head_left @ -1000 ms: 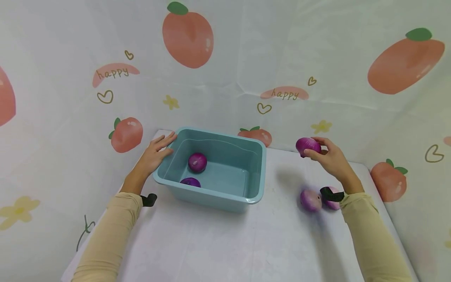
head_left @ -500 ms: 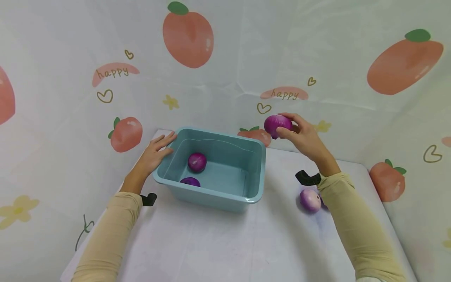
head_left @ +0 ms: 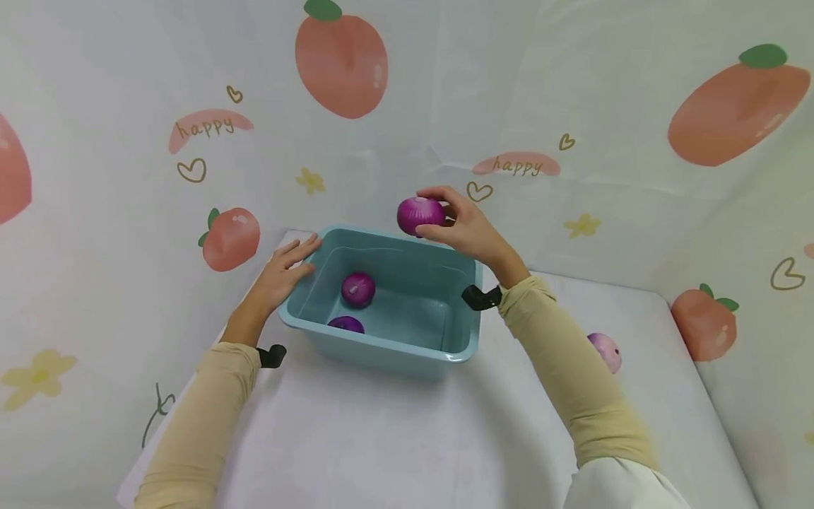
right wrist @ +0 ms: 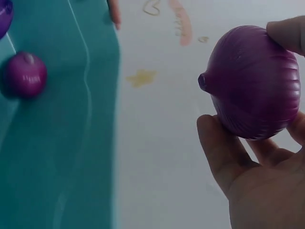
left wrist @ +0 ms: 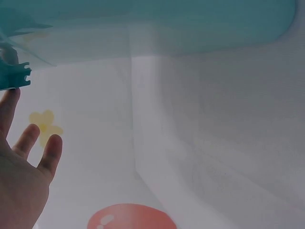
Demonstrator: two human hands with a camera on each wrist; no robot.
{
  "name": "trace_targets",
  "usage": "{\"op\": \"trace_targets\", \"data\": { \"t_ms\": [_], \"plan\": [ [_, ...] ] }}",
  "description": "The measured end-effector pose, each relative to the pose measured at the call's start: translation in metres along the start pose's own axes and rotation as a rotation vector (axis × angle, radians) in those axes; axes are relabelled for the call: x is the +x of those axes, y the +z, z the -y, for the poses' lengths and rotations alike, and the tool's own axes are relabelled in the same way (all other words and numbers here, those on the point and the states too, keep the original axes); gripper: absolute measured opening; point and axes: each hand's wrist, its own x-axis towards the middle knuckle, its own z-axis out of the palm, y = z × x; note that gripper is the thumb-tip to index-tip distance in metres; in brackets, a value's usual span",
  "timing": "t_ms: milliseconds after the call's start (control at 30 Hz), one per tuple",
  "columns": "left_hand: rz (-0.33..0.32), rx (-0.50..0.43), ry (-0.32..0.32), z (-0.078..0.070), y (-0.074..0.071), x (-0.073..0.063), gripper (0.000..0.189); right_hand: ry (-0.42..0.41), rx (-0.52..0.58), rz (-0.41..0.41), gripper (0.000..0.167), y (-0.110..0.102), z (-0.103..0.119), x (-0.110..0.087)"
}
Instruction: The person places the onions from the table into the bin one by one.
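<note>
Pinched between the thumb and fingers of my right hand (head_left: 467,227) is a purple onion (head_left: 417,215), held up over the back rim of a blue-green plastic tub (head_left: 388,346). The right wrist view shows this onion (right wrist: 255,83) close up, its pointed end toward the tub. Inside the tub, toward its left, lie two more purple onions: one whole onion (head_left: 358,290), and another onion (head_left: 346,324) partly hidden by the front wall. My left hand (head_left: 282,272) rests on the tub's left rim with its fingers extended; the left wrist view shows the fingers (left wrist: 51,152) spread.
A paler onion (head_left: 607,352) lies on the white table (head_left: 381,438) to the right, partly covered by my right sleeve (head_left: 566,360). Behind the table hangs a white sheet (head_left: 394,141) printed with fruit and flowers.
My right hand has carried the onion leftward and up, from above the table's right side to over the tub's back rim. My left hand has stayed on the rim.
</note>
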Motion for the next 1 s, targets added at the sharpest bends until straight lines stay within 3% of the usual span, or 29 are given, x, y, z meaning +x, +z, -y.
{"op": "trace_targets", "data": {
  "t_ms": [267, 467, 667, 833, 1000],
  "plan": [
    [0.000, 0.008, -0.001, 0.001, 0.001, 0.002, 0.056, -0.062, 0.046, 0.128, 0.062, 0.051, -0.016, 0.030],
    [0.006, 0.013, 0.006, -0.003, 0.001, 0.006, 0.056, -0.044, -0.040, 0.218, 0.070, 0.076, -0.022, 0.043],
    [0.005, 0.025, 0.002, -0.004, 0.001, 0.006, 0.056, 0.047, -0.091, 0.317, 0.073, 0.093, -0.037, 0.046],
    [-0.010, 0.019, -0.004, -0.002, -0.001, 0.004, 0.055, 0.151, -0.196, 0.367, 0.074, 0.102, -0.052, 0.043],
    [-0.019, 0.020, -0.003, 0.000, -0.001, 0.002, 0.055, 0.220, -0.286, 0.490, 0.074, 0.113, -0.060, 0.040]
  ]
}}
